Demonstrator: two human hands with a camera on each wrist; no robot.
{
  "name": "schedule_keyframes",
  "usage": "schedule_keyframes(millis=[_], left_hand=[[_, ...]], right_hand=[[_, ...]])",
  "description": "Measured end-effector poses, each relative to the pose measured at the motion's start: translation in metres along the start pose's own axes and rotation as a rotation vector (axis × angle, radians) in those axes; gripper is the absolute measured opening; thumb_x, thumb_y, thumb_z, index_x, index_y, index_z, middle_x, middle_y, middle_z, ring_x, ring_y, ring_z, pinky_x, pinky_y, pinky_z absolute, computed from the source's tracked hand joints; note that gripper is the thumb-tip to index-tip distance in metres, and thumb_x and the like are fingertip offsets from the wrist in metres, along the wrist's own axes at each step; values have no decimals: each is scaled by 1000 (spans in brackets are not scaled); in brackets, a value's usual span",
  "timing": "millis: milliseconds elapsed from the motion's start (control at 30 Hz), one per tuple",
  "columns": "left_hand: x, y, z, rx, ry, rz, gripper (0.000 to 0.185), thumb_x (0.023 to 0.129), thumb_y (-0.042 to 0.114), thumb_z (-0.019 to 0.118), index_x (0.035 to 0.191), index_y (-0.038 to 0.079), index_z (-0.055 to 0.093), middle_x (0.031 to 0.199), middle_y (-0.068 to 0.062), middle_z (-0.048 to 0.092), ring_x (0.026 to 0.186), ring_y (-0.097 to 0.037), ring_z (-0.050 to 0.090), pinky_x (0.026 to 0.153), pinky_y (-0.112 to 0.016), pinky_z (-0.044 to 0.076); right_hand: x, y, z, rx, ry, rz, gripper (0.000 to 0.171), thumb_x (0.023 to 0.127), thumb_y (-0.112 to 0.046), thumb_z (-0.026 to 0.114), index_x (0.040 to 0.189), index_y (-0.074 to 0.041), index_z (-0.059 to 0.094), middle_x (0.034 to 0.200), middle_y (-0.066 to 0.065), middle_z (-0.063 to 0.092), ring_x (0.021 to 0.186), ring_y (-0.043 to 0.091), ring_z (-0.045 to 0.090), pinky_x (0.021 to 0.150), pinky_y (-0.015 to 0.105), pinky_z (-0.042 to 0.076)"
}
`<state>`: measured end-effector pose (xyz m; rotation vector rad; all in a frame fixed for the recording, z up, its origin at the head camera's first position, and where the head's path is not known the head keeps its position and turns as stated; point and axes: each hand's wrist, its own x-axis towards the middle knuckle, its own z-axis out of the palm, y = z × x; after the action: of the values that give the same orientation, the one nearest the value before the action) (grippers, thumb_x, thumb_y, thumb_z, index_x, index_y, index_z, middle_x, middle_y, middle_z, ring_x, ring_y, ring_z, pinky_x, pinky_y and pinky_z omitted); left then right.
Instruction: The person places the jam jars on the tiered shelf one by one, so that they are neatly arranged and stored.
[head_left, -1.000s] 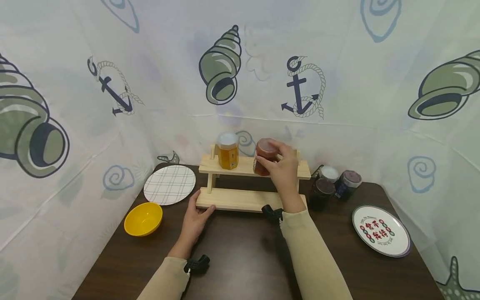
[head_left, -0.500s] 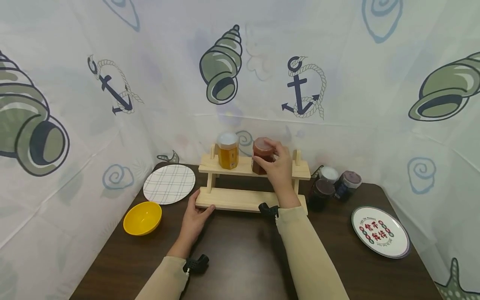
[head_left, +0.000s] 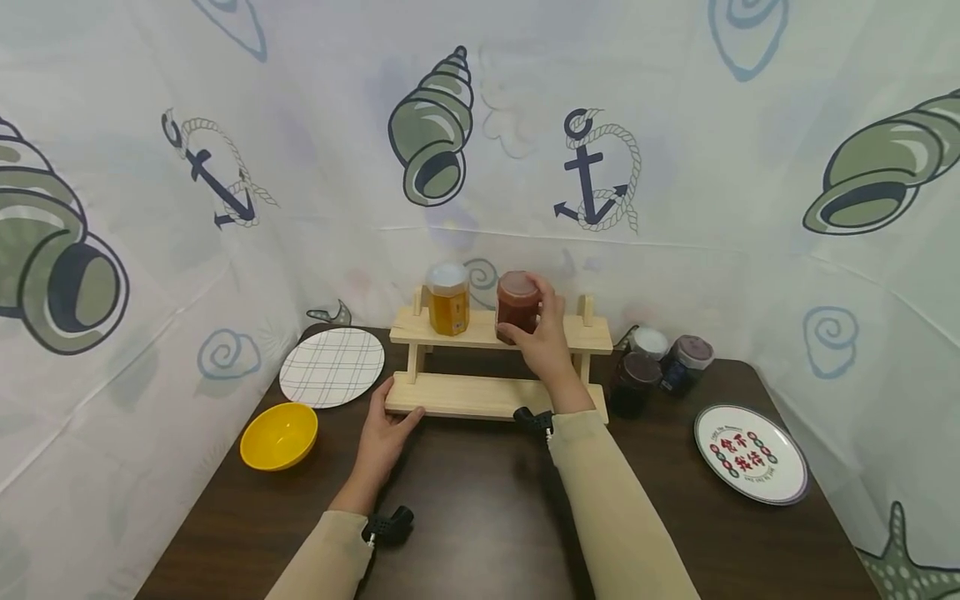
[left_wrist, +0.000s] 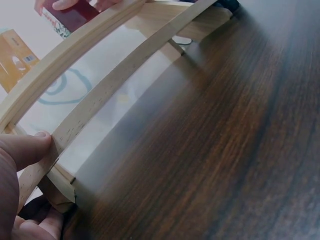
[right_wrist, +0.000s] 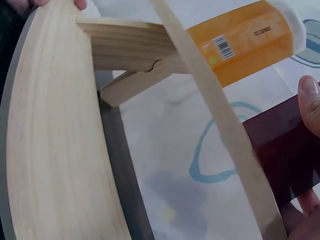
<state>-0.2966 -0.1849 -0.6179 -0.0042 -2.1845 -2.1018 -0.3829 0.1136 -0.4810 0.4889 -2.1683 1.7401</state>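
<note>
On the worktop (head_left: 465, 508), from the left: one yellow bowl (head_left: 279, 437); one checked plate (head_left: 332, 367); the left hand (head_left: 381, 437), its grip partly closed, pinching the lower left end of one two-tier wooden stand (head_left: 465, 395). One amber jar (head_left: 449, 311) stands on the upper tier; right of it, at that tier, one dark red jar (head_left: 516, 315), upright, the right hand's (head_left: 546, 340) grip curled round it. Further right: three clustered jars (head_left: 636, 385); one plate with red characters (head_left: 750, 455).
</note>
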Motion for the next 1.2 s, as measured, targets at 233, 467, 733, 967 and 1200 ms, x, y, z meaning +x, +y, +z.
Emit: schedule_keyframes(millis=[233,467,733,967,1200], left_hand=[[0,2,0,18,11,-8,94,102,8,78,175,12,18,180,-21,19,165,-37,31,108,-9,43],[-1,0,-1,37,16,-20,94,102,9,78,175,14,19,180,-21,20,164,-36,32,114,-16,44],[0,0,-1,27,4,-14,92,103,12,78,174,15,20,180,-19,21,164,-34,33,123,-31,41],[1,1,0,16,6,-15,93,102,9,78,174,14,19,180,-20,20,165,-36,31,127,-48,36],[-1,3,1,22,10,-21,93,103,7,77,174,13,19,180,-20,20,165,-36,30,128,-51,34]], right_hand=[[0,1,-4,-26,-54,21,107,94,-2,85,166,-49,23,162,15,24,145,45,50,119,62,48],[1,1,-7,-17,-89,29,117,82,13,80,168,-42,22,162,17,24,142,45,49,116,63,48],[1,1,-5,-57,-77,25,114,88,8,82,168,-47,23,157,19,28,143,49,51,116,64,50],[1,-1,-2,-132,-61,34,116,91,4,85,168,-52,19,158,19,34,143,47,53,121,61,47],[1,1,-1,-166,-54,51,115,92,0,85,168,-54,18,160,18,38,143,44,54,123,60,46]])
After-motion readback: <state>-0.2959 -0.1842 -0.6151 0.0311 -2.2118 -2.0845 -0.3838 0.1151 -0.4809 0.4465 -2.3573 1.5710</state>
